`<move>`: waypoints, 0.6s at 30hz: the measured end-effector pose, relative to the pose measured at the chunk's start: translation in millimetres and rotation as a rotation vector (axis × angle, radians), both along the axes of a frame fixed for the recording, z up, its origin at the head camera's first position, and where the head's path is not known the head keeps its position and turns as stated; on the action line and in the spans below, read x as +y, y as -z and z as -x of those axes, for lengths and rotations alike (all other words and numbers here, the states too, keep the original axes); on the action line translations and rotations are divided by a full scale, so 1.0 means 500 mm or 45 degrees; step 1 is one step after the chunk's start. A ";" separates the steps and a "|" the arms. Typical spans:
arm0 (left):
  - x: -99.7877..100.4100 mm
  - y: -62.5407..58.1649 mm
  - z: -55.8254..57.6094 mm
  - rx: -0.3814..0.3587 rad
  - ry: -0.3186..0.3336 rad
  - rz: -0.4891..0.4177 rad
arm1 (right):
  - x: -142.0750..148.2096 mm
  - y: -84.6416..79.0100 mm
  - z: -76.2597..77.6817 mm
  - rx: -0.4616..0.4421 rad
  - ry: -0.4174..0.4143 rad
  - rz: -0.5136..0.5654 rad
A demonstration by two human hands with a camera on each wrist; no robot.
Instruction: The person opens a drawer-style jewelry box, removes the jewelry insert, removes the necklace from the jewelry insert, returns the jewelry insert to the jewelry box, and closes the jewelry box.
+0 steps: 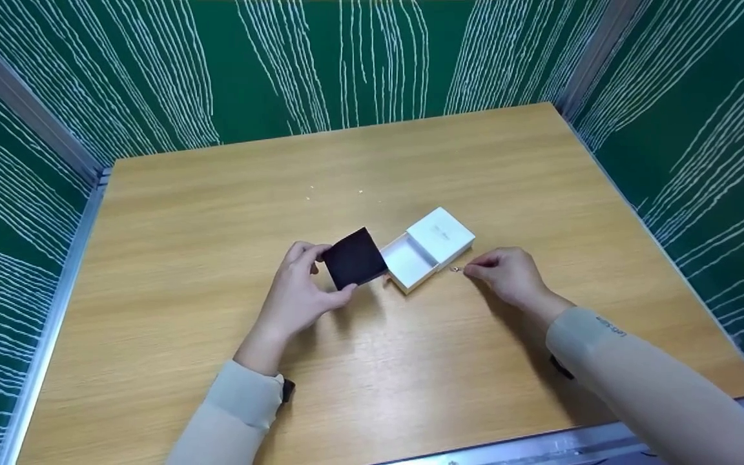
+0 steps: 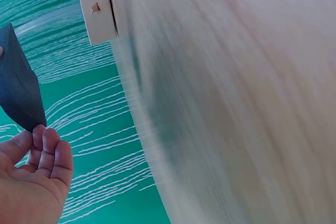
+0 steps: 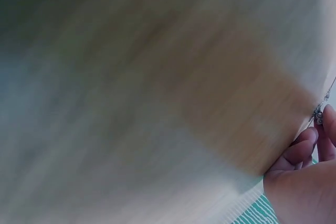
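My left hand [image 1: 298,290] grips a thin black square pad [image 1: 354,258] by its edges, thumb on the near side and fingers on the far side. The pad is held tilted above the table, and in the left wrist view the dark pad [image 2: 21,82] stands on edge over the fingertips. Just to its right lies a white drawer box [image 1: 443,231], its inner tray [image 1: 407,261] pulled partway out toward me. Close beside the box, my right hand [image 1: 511,274] pinches a small silver piece of jewellery [image 3: 318,115] between thumb and fingertips, low over the table.
The wooden table [image 1: 204,213] carries a few tiny pale specks [image 1: 360,191] beyond the box. Green walls [image 1: 249,64] with white streaks enclose it at the back and sides. A metal rail [image 1: 507,449] runs along the near edge.
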State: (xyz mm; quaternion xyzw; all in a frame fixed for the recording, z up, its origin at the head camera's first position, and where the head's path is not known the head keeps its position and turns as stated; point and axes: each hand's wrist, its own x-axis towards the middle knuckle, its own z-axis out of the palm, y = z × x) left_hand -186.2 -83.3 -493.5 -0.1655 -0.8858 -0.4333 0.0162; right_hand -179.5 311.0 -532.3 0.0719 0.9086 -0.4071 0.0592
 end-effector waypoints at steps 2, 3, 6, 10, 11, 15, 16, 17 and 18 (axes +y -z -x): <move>0.002 0.001 0.000 -0.006 0.003 -0.003 | 0.000 0.001 0.000 0.023 -0.022 -0.029; 0.003 0.001 0.000 -0.006 0.003 -0.005 | 0.000 0.002 -0.001 0.030 -0.030 -0.039; 0.005 0.000 0.001 -0.007 0.005 -0.006 | 0.000 0.000 0.000 0.035 -0.053 -0.057; 0.007 -0.001 -0.002 -0.002 0.009 -0.008 | 0.002 -0.003 -0.002 0.014 -0.060 -0.039; 0.007 -0.002 -0.002 -0.002 0.011 -0.009 | 0.002 -0.004 -0.003 0.006 -0.060 -0.024; 0.008 -0.004 -0.004 -0.003 0.008 -0.005 | 0.006 -0.010 -0.005 -0.011 -0.042 0.048; 0.009 -0.005 -0.004 -0.004 0.008 -0.005 | 0.007 -0.012 -0.006 -0.016 -0.031 0.076; 0.010 -0.006 -0.004 -0.004 0.008 -0.004 | 0.007 -0.014 -0.006 -0.016 -0.018 0.093; 0.011 -0.006 -0.003 -0.003 0.007 -0.003 | 0.008 -0.016 -0.005 -0.022 -0.002 0.112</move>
